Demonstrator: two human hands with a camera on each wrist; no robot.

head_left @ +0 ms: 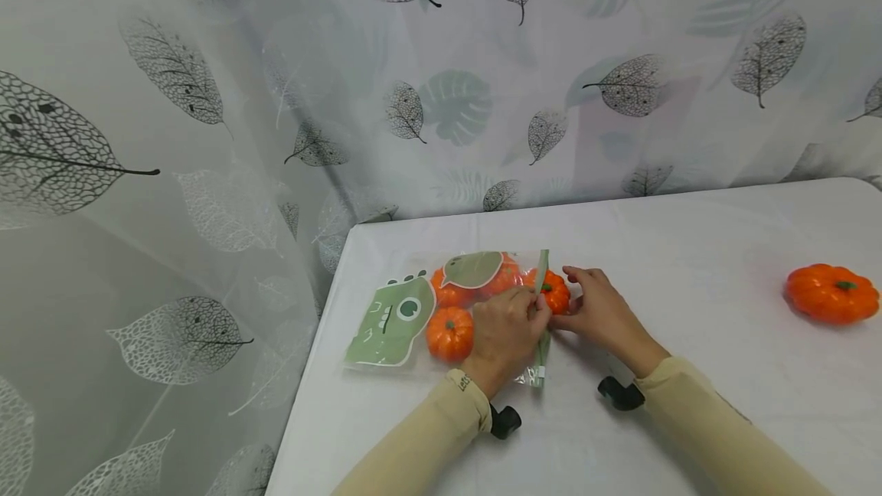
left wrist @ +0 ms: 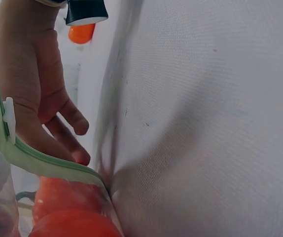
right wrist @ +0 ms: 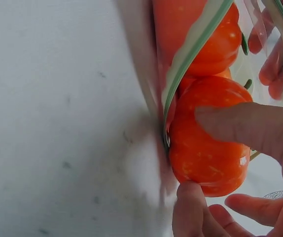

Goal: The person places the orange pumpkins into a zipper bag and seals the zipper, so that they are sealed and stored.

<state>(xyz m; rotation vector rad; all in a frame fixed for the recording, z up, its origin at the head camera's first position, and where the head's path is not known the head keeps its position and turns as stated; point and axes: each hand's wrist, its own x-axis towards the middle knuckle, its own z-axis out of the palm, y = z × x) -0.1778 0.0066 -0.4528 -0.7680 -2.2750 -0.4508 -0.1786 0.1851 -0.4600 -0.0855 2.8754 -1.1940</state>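
A clear zip bag [head_left: 394,321] with a green cartoon print lies on the table, its mouth to the right. Several orange toy pumpkins [head_left: 449,334] are inside it. With bent fingers, my left hand [head_left: 504,331] pinches the upper layer of the bag by its green zip edge [right wrist: 193,57], lifting it. My right hand [head_left: 603,311] holds another orange pumpkin [right wrist: 208,143] between thumb and fingers, partly inside the bag's mouth. This pumpkin sits against the ones in the bag. In the left wrist view, the green zip strip [left wrist: 57,162] crosses in front of my right hand.
One more orange pumpkin [head_left: 832,294] lies apart at the table's right side. A white cloth covers the table [head_left: 689,274]. Behind and to the left hangs a leaf-patterned curtain [head_left: 441,113]. A black wrist camera [head_left: 622,394] sits under each forearm.
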